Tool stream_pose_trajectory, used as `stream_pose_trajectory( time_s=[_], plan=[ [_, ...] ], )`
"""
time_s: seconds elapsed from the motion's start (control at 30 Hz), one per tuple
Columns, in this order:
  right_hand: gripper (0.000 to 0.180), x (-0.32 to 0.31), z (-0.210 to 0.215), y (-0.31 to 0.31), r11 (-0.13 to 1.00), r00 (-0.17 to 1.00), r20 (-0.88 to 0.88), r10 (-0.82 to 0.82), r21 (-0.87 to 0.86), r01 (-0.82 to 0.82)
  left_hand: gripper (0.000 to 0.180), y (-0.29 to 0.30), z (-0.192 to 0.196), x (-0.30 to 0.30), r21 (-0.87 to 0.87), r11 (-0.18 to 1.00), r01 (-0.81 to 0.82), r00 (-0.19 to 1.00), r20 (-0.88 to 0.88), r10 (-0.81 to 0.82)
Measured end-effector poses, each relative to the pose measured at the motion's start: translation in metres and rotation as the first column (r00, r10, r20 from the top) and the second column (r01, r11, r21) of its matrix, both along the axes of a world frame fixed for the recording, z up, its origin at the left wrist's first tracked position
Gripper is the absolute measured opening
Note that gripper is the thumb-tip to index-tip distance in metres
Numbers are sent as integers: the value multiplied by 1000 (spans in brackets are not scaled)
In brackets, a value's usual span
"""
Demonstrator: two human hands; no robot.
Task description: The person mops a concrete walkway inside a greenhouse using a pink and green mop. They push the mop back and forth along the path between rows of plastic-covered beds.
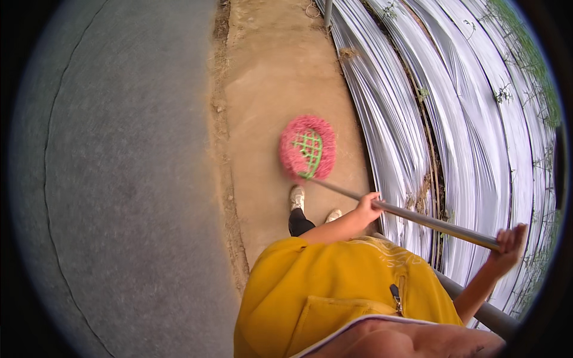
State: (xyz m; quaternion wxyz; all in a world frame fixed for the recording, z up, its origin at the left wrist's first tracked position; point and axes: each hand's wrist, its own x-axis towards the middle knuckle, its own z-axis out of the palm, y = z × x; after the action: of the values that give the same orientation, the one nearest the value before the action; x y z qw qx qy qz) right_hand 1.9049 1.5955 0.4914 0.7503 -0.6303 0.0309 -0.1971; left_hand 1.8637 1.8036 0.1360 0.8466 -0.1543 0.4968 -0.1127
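Left hand (pixel 366 207) is gripping a metal pole (pixel 433 223) partway along and right hand (pixel 509 246) its end, the pole slanting forward-left to a pink mop head (pixel 308 148) that is showing against the tan path (pixel 280 77), nearer the left hand.

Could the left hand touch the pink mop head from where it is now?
Probably not without moving: the left hand is closed around the pole, and a bare stretch of pole separates it from the mop head. Nothing else seems in the way.
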Motion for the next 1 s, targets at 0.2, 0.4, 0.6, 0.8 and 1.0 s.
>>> stream_pose_trajectory(
  time_s=[0.2,0.4,0.6,0.8,1.0],
  plan=[
    [25,1,-60,-11,947,974,-121,189,283,-149,18,52,-30,-33,234,969,-82,984,-136,116],
    [26,2,-44,-23,867,930,93,356,337,-366,17,72,14,19,305,951,-45,998,-24,55],
    [23,2,21,-13,960,933,250,261,31,-277,18,43,28,103,107,991,85,968,226,-107],
    [22,34,22,66,995,983,151,103,0,-105,16,61,0,103,11,974,228,972,61,-229],
    [27,43,-82,140,981,985,-170,17,194,16,23,202,-56,75,237,950,201,977,-116,-178]
  ],
)
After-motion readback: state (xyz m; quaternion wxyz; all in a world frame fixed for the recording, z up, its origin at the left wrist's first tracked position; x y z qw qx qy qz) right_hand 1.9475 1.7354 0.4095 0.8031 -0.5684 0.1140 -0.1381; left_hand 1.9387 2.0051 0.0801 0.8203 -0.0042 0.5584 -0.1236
